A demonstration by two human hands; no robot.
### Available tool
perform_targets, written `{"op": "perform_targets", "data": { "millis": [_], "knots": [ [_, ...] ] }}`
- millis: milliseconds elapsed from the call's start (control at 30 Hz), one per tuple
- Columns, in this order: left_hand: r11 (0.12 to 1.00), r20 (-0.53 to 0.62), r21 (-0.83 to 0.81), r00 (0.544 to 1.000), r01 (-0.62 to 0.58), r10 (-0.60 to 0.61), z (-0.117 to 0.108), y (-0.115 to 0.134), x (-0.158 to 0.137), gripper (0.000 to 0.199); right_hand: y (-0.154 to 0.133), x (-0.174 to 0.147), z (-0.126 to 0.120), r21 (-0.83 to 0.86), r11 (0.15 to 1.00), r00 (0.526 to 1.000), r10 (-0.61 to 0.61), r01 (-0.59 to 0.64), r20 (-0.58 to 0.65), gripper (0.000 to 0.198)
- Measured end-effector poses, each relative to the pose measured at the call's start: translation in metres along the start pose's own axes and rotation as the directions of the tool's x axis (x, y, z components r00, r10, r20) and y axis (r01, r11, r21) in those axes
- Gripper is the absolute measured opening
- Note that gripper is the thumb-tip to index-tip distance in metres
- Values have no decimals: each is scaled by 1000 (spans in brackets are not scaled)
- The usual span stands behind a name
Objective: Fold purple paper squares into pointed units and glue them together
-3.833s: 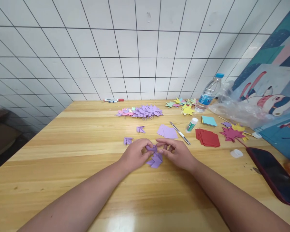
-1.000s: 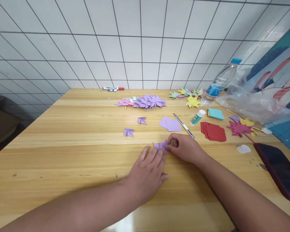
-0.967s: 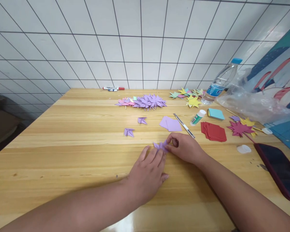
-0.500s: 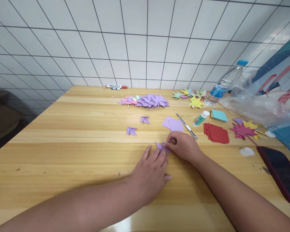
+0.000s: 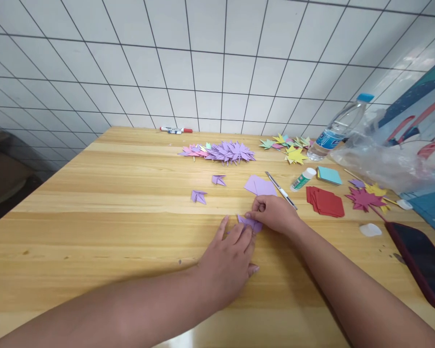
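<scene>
A purple folded paper piece lies on the table, partly hidden under my fingers. My left hand is palm down with its fingers spread, their tips pressing the paper's near edge. From the right, my right hand pinches the paper's upper edge between thumb and forefinger. Two small folded purple pieces, one nearer and one farther back, rest to the upper left. Flat purple paper sheets lie just beyond my right hand, beside a craft knife.
A glue stick, red paper squares and blue paper squares lie to the right. Purple paper stars are piled at the back. A water bottle and a phone stand and lie at the right.
The purple folded piece has shifted slightly right and shows more of its surface between my hands. My right fingers have moved a little along its upper edge.
</scene>
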State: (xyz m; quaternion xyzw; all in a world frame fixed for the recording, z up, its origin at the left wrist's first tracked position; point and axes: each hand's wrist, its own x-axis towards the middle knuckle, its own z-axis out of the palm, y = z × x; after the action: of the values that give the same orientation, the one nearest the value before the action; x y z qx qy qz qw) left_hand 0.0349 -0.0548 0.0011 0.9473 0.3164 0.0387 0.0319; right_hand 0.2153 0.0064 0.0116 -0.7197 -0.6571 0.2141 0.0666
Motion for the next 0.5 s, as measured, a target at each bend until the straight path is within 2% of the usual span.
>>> {"op": "perform_targets", "data": {
  "millis": [233,333,400,500],
  "knots": [
    [1000,-9,-3,1000,-17,17,2,-2,0,55,-2,0,1,-22,999,1000,-23,23,-4,26],
    [1000,-22,5,1000,-22,22,2,-4,0,56,0,0,4,-12,999,998,-49,49,-43,24],
    [1000,-32,18,999,-26,26,2,-5,0,57,4,-1,7,41,996,994,-71,75,-86,24],
    [998,-66,49,997,-41,44,3,-6,-1,58,13,-4,7,249,950,978,-158,188,-133,22]
  ]
}}
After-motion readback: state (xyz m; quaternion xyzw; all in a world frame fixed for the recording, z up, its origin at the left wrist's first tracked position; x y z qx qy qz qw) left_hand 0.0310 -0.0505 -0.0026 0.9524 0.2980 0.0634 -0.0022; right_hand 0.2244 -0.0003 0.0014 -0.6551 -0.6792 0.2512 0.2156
